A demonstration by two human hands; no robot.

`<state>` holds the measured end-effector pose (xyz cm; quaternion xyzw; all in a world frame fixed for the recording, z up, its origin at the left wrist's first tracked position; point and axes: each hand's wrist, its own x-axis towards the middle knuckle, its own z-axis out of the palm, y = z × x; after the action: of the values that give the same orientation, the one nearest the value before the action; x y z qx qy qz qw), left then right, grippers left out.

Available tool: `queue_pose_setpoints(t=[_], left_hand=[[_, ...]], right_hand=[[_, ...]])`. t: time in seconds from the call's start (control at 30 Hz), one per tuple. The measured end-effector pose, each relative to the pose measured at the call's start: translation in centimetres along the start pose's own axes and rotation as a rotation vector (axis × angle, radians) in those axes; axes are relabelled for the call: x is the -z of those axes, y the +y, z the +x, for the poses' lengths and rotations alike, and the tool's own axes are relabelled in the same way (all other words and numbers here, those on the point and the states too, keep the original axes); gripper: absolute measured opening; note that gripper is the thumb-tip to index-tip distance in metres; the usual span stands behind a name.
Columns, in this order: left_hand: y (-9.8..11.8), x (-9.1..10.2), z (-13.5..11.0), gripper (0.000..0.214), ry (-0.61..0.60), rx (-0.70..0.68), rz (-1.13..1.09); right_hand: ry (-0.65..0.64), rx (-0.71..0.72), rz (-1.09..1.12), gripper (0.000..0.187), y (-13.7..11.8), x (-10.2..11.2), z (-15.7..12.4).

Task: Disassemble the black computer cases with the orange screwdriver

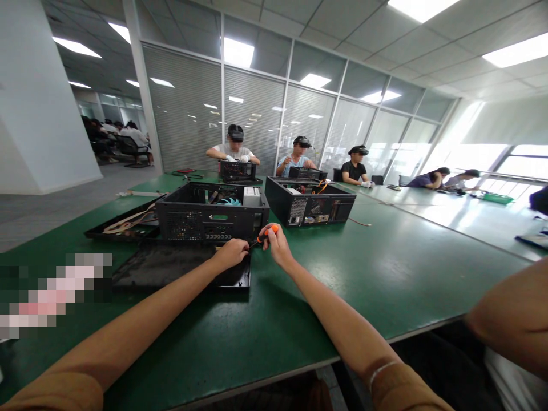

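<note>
An orange-handled screwdriver (pixel 273 229) is gripped in my right hand (pixel 279 246), its shaft slanting down and left. The fingers of my left hand (pixel 232 253) are closed near the screwdriver's tip; anything they pinch is hidden. Both hands are at the near right corner of an open black computer case (pixel 209 220), which lies on its side. Inside that case show a teal fan (pixel 230 201) and a light grey box-shaped part (pixel 252 196). Beneath my left forearm a flat black case panel (pixel 171 264) lies in front of the case.
A second open computer case (pixel 310 208) stands to the right on the green table (pixel 368 274). At the left is a black tray-like panel (pixel 124 228) with cables. Several people sit across the table, two at further cases. Another person's arm (pixel 514 314) reaches in at right.
</note>
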<state>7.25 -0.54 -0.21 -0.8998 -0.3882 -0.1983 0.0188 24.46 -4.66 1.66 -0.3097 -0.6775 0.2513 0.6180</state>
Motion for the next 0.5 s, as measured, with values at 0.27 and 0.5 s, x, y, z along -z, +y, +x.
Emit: queue_pose_setpoints(t=[0.27,0.5], left_hand=[[0.1,-0.1,-0.2,0.016,0.013,-0.025,0.027],[0.0,-0.1,-0.1,0.012,-0.002,-0.012,0.010]], right_hand=[[-0.058,0.052,-0.190,0.018,-0.8,-0.3,-0.3],[-0.098,0.026,-0.159,0.019,-1.5,-0.4,-0.4]])
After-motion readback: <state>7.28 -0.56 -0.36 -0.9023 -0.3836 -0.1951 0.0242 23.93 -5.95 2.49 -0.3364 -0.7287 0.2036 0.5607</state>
